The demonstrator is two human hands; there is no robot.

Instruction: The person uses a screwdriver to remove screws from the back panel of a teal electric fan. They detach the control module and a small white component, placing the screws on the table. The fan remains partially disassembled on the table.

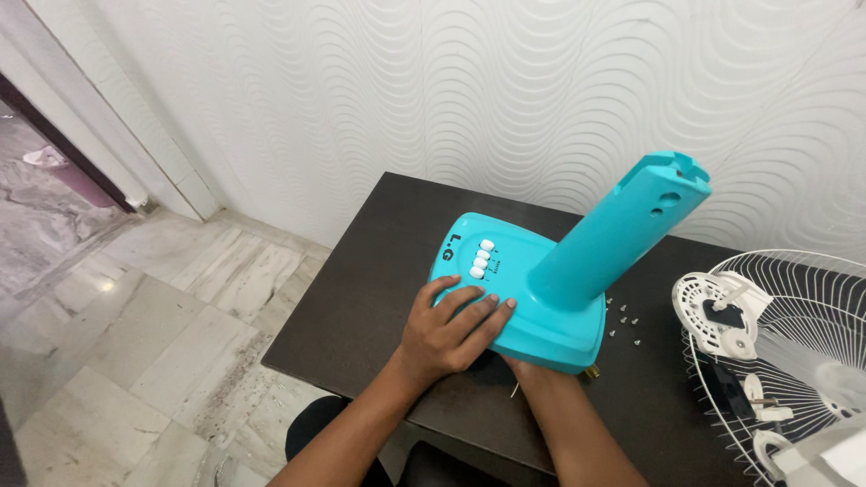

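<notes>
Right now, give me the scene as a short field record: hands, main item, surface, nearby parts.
left hand: flat on top of the turquoise fan base, beside its white buttons
right hand: mostly hidden under the base's near edge
base column: tilted to the right, open top
surface: dark table
nearby: small screws, white wire fan guard

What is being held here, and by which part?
The turquoise fan base: left hand lies flat on its top near edge; right hand reaches under that edge, mostly hidden.
</notes>
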